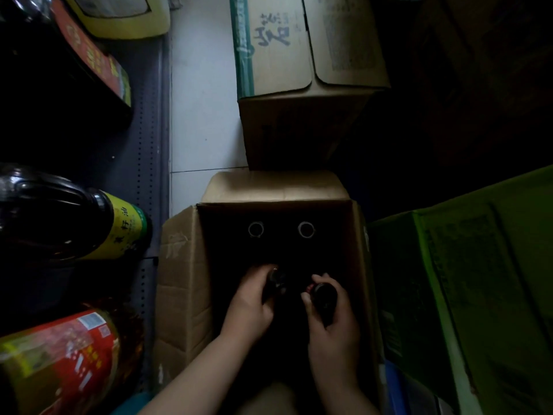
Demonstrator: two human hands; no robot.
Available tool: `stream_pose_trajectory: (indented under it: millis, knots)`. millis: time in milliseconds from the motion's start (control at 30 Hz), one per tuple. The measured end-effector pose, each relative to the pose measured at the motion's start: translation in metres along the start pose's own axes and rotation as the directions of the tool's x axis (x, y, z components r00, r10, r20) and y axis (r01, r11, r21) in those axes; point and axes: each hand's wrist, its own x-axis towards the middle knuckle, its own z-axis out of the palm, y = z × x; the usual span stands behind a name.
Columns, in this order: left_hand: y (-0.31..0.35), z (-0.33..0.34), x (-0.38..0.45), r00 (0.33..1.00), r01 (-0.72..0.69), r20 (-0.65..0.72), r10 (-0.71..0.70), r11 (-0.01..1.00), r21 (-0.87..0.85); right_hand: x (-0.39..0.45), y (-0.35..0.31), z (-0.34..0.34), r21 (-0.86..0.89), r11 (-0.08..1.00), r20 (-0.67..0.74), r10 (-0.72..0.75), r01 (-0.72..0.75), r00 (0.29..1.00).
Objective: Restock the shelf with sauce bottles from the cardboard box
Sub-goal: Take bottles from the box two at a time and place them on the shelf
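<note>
You are reaching into the open cardboard box [185, 295], whose walls are rising on either side of your fingers. Your right hand [332, 322] is wrapping its fingers [311, 305] closed around a dark sauce bottle [324, 298]; your left hand [250, 304] is curling shut around another bottle [275, 280] just beside it. Both are sitting low inside the box, not yet lifted. Beyond your fingertips, two more bottle tops [256, 229] are waiting, so several bottles are remaining. The shelf [149, 163], off past your left fingers, is already carrying large bottles.
</note>
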Motion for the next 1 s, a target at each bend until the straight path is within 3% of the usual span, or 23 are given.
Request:
stream_pose_trajectory:
  millis: [133,267,533,767,900,1000]
  knots:
    - [0.018,-0.017,-0.016,0.996,-0.076,-0.059,0.069,0.989,-0.126,-0.008,-0.018,-0.010,-0.021,0.994,0.011,-0.110,0.110,0.994]
    - [0.045,-0.039,-0.029,0.995,-0.066,-0.095,0.043,0.965,-0.253,-0.019,-0.044,-0.023,0.013,0.986,0.044,-0.169,0.169,0.985]
    - [0.122,-0.105,-0.078,0.947,-0.164,-0.315,0.065,0.941,-0.297,-0.055,-0.118,-0.052,-0.054,0.933,0.077,-0.351,0.355,0.933]
    - [0.230,-0.188,-0.145,0.910,-0.184,-0.415,0.013,0.908,-0.376,-0.110,-0.229,-0.083,-0.052,0.876,0.092,-0.473,0.479,0.876]
    - [0.296,-0.236,-0.189,0.876,-0.255,-0.480,0.051,0.893,-0.371,-0.150,-0.304,-0.102,0.031,0.852,0.125,-0.523,0.523,0.843]
    - [0.348,-0.272,-0.222,0.849,-0.284,-0.526,0.038,0.873,-0.396,-0.183,-0.366,-0.116,0.097,0.796,0.155,-0.605,0.598,0.781]
